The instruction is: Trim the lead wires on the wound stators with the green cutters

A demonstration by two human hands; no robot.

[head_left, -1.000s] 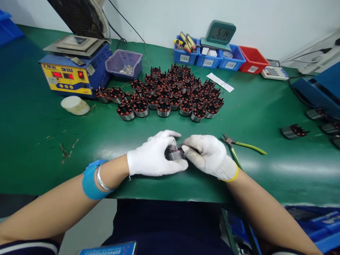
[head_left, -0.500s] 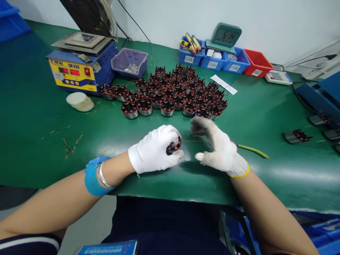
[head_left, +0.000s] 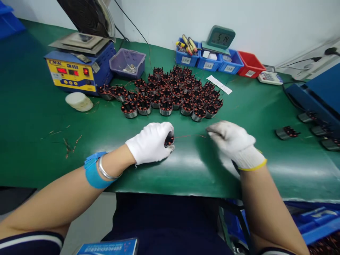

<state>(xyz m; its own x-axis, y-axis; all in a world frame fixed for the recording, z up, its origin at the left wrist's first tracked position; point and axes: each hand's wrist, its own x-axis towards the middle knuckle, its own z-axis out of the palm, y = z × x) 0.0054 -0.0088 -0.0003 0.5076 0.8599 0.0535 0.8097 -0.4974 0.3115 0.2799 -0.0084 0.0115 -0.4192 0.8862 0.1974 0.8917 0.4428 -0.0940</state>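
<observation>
My left hand [head_left: 150, 142], in a white glove, is closed round a small wound coil part [head_left: 169, 141] with copper windings, held just above the green mat [head_left: 53, 148]. A thin copper wire [head_left: 190, 135] runs taut from that part to my right hand [head_left: 231, 140], also gloved, whose fingers pinch the wire's far end. Behind both hands lies a dense cluster of several similar coil parts [head_left: 172, 94].
A blue and yellow soldering station [head_left: 77, 69] stands at the back left with a purple tray [head_left: 128, 63] beside it. Blue bins [head_left: 209, 58], a red bin [head_left: 249, 65], a clock [head_left: 221, 38] and a calculator [head_left: 269, 78] line the back. More coil parts [head_left: 287, 132] lie right.
The right hand left the coil part and moved out to the right, drawing a copper wire from it. The left hand turned the part and kept hold. The pliers are now hidden.
</observation>
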